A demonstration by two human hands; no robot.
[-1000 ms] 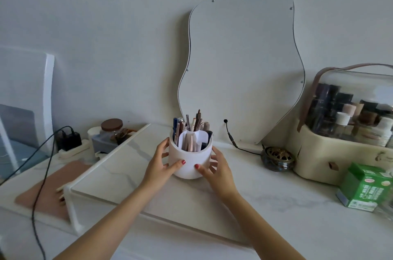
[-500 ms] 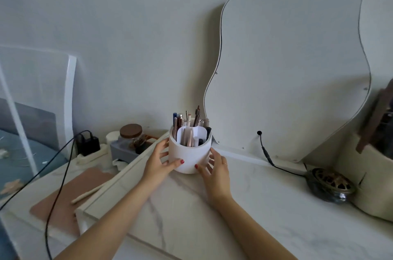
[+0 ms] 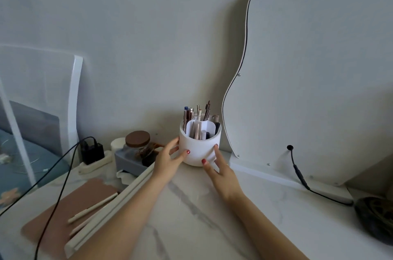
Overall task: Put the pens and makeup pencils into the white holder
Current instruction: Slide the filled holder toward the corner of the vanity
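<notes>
Cupping white holder [image 3: 200,149] between left hand [image 3: 168,158] and right hand [image 3: 222,171], fingers curled round it; slide level, pens [image 3: 196,116] upright.

Holder [image 3: 200,149] stands upright at the counter's [image 3: 191,217] rear edge, pens and pencils [image 3: 197,119] in it; mirror [image 3: 314,81] just right, leaning on the wall; jar [image 3: 137,142] left; two pencils [image 3: 91,209] near the left edge.

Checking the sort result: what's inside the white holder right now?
The white holder has a white divider with pens and makeup pencils standing upright in its compartments, tips above the rim. Their lower ends and exact count are hidden by the wall. Both hands cup its sides.
</notes>
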